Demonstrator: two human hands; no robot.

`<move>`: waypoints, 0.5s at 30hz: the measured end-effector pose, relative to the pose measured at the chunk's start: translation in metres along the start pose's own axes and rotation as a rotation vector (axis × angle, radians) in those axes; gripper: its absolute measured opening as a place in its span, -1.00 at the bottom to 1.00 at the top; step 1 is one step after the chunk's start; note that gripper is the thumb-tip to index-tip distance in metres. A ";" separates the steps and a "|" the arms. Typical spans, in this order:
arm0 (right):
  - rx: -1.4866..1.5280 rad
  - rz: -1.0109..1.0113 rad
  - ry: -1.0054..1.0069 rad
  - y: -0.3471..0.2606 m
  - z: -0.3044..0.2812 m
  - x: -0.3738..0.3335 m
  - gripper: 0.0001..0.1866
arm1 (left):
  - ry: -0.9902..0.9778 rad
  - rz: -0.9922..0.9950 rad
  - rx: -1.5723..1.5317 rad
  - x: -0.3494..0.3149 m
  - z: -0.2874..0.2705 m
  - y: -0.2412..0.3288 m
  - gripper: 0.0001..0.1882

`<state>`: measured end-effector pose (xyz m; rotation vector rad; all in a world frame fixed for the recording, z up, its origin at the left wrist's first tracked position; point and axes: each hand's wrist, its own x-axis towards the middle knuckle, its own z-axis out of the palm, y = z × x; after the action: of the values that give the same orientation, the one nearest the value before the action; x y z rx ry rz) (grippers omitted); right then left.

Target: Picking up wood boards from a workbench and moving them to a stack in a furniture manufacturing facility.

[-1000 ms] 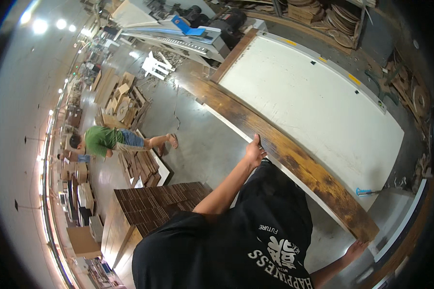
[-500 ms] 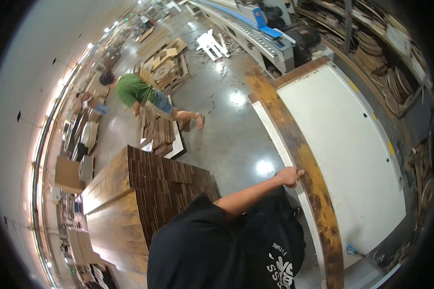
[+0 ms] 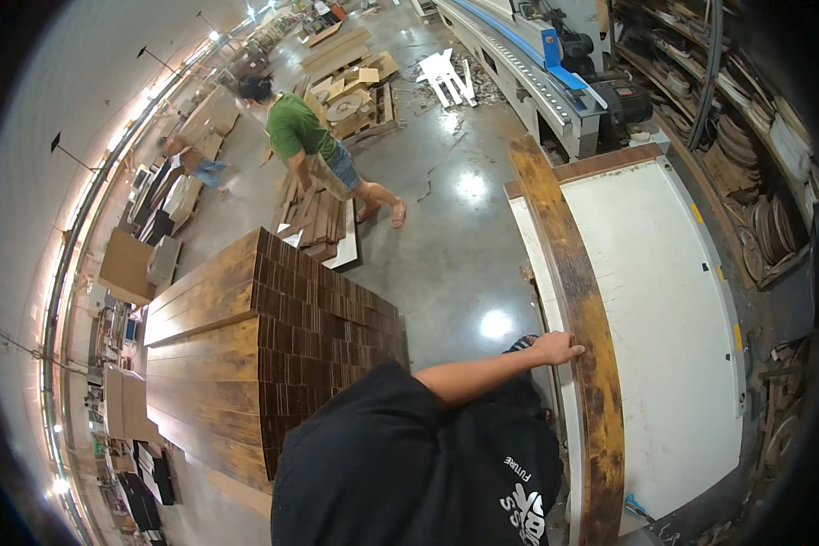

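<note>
My left hand is closed on the near long edge of a wooden plank with a mottled yellow-brown face. The plank lies lengthwise along the left side of a white panel, and its far end reaches past the panel's brown end strip. At the lower end of the panel, beside the plank, rests a small blue object whose kind I cannot make out. My right hand is out of view.
Left of me stands a tall stack of similar planks. Beyond it, a person in a green shirt bends over a low pile of boards. A long machine stands at the far right, near shelves holding coiled strips.
My view has shifted, so the machine and panel sit differently in it. My left hand stays on the plank's edge. The person in green has raised their upper body slightly.
</note>
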<state>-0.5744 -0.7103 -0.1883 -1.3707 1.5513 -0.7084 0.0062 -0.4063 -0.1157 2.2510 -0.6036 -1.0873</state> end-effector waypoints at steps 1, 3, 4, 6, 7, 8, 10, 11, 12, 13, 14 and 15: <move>-0.027 0.008 0.021 0.000 -0.005 -0.002 -0.43 | -0.001 0.006 -0.003 -0.001 0.000 0.002 -0.36; -0.079 0.025 0.062 0.000 -0.014 -0.006 -0.43 | -0.054 -0.039 -0.039 -0.001 0.000 0.006 -0.35; -0.105 0.035 0.083 0.001 -0.018 -0.009 -0.43 | -0.057 -0.034 -0.040 -0.003 0.002 0.008 -0.35; -0.159 0.051 0.120 -0.001 -0.027 -0.011 -0.43 | 0.057 0.015 0.074 -0.001 0.013 0.001 -0.34; -0.187 0.060 0.140 -0.001 -0.032 -0.013 -0.43 | 0.056 0.018 0.070 0.003 0.015 -0.003 -0.34; -0.215 0.069 0.159 -0.002 -0.038 -0.015 -0.43 | 0.057 0.026 0.026 0.006 0.017 -0.008 -0.34; -0.274 0.087 0.196 -0.004 -0.048 -0.019 -0.42 | 0.058 0.035 -0.025 0.013 0.023 -0.017 -0.35; -0.303 0.098 0.215 -0.004 -0.053 -0.022 -0.42 | 0.065 0.033 -0.032 0.013 0.024 -0.018 -0.36; -0.332 0.107 0.232 -0.004 -0.057 -0.024 -0.42 | 0.075 0.031 -0.041 0.014 0.024 -0.018 -0.37; -0.361 0.115 0.249 -0.005 -0.061 -0.025 -0.42 | 0.076 0.030 -0.047 0.013 0.026 -0.018 -0.37; -0.390 0.126 0.269 -0.003 -0.065 -0.028 -0.42 | 0.129 0.040 0.009 0.009 0.026 -0.013 -0.45; -0.419 0.135 0.288 -0.003 -0.070 -0.030 -0.42 | 0.184 0.049 0.064 0.005 0.025 -0.008 -0.52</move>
<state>-0.6368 -0.6922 -0.1493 -1.4901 2.0895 -0.5317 -0.0094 -0.4109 -0.1365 2.3460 -0.6197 -0.8363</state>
